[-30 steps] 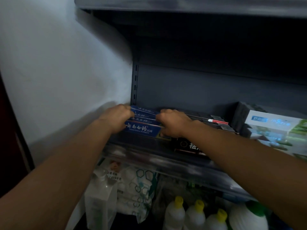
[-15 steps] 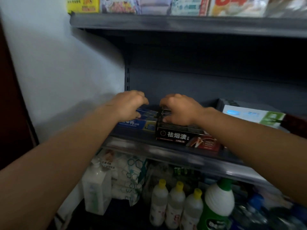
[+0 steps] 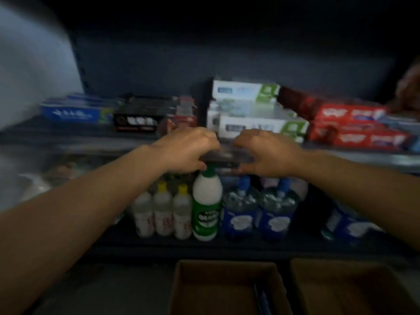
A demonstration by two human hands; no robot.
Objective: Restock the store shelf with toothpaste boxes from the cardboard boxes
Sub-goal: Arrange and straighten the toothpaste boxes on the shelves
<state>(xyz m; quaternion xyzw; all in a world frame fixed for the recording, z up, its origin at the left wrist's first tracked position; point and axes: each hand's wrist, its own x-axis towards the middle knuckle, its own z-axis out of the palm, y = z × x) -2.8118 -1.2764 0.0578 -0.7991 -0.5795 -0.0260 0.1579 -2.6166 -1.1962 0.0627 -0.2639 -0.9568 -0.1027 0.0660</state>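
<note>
Both arms stretched toward the shelf edge (image 3: 354, 155); left hand (image 3: 185, 151) and right hand (image 3: 264, 153) curled there, grip too blurry to tell.

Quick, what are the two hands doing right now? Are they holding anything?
Left hand: fingers curled, at the shelf's front edge; too blurred to tell whether it holds anything.
Right hand: the same, cannot tell.

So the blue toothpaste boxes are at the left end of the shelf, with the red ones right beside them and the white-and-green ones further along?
Not quite. The head view shows black boxes, not red, beside the blue toothpaste boxes at the shelf's left end. The white-and-green boxes come further along; the red boxes lie beyond them, far right.
</note>
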